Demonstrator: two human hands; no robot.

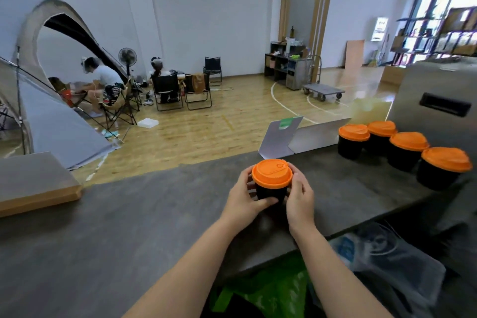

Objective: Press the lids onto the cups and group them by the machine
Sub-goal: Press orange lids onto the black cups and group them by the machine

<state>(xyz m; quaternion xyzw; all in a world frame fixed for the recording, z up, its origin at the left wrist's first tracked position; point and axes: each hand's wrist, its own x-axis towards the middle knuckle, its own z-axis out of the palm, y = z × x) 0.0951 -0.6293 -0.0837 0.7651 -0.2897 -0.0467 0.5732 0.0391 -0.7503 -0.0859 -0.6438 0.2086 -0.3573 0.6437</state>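
A black cup [271, 192] with an orange lid [271, 173] stands on the grey counter [129, 214] in the middle of the view. My left hand [245, 195] grips the cup from the left, thumb across its front. My right hand [299, 193] grips it from the right, fingers curled at the lid's rim. Several more black cups with orange lids [407, 147] stand in a row at the right, beside the grey machine [438, 95].
A folded grey card stand [281, 137] sits at the counter's far edge. A wooden-edged board [36, 183] lies at the left. Plastic bags [374, 261] hang below the counter's near edge. Beyond are a tent, folding chairs and seated people.
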